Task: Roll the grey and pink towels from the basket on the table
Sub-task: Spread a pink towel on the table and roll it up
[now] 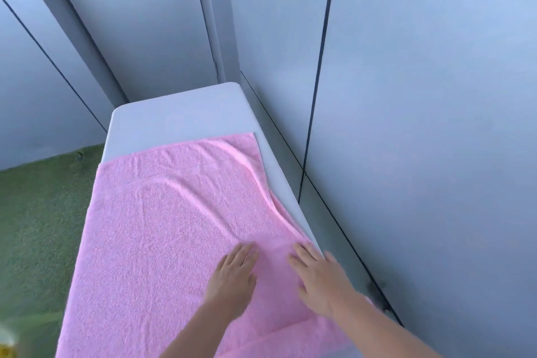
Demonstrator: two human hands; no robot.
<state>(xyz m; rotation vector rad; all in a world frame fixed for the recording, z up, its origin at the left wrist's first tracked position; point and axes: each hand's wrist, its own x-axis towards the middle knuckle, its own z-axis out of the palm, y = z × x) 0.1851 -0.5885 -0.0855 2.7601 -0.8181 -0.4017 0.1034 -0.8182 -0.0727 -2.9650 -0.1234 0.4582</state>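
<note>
A pink towel (162,229) lies spread flat over a narrow white table (174,116), covering most of it and hanging slightly over the left edge. Soft wrinkles run along its right side. My left hand (232,279) rests flat on the towel with straight fingers, near the lower middle. My right hand (318,279) lies flat beside it, close to the towel's right edge and the table's rim. Neither hand grips the cloth. No grey towel and no basket are in view.
A pale wall (421,125) stands tight against the table's right side. A door (130,9) with a handle is behind the far end. Green carpet (35,227) covers the floor on the left. A blurred yellow object (7,349) shows at the bottom left corner.
</note>
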